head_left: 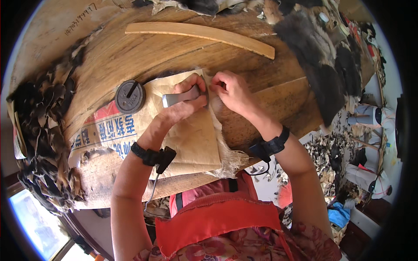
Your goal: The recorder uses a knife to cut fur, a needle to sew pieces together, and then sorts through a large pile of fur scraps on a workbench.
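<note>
My left hand (pixel 191 93) is closed around a grey metal tool (pixel 178 98) with a flat, broad end that points left. It is over a brown paper sack (pixel 191 135) spread on the wooden board. Just to the right, my right hand (pixel 233 92) has its thumb and fingers curled together in a pinch beside the sack's edge. Something dark shows at those fingertips, too small to make out. A round black slotted weight (pixel 126 104) rests on the sack's left part, near my left hand.
A long wooden strip (pixel 200 32) lies across the far part of the board (pixel 109 56). Dark fur scraps (pixel 48 100) are heaped at the left. A larger dark fur piece (pixel 311 65) covers the right side. More scraps (pixel 318 163) litter the floor at right.
</note>
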The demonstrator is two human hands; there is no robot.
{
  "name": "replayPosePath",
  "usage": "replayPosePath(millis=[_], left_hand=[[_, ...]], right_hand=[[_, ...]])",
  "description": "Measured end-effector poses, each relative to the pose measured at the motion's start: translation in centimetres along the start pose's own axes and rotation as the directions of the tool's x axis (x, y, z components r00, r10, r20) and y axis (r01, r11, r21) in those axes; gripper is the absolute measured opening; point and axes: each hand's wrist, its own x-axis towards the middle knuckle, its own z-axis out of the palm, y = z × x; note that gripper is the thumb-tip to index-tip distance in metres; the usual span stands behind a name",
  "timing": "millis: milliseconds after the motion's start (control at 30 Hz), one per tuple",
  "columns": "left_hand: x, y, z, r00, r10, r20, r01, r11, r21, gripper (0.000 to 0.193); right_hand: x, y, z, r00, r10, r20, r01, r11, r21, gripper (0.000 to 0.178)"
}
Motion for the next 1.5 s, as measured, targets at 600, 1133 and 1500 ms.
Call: replayPosePath(millis=[600,1133,1500], left_hand=[[-0.7,1.5,1.8,0.976,-0.212,-0.039,0.186,0.92,-0.346,0.012],[-10.2,1.3,6.9,0.983,-0.184,0.008,0.18,0.948,-0.262,0.009],[-17.1,0.7,9.9,0.993,0.018,0.113,-0.011,0.998,-0.062,0.007]], right_hand=[[-1.1,-1.4,1.4,0.978,0.075,-0.193,-0.045,0.987,0.152,0.006],[-2.2,-7.2,-2.2,0.944,0.073,-0.323,0.098,0.87,0.483,0.007],[-8.9,-12.7,-7.8,0.856,0.252,-0.451,0.227,0.601,0.767,0.01]])
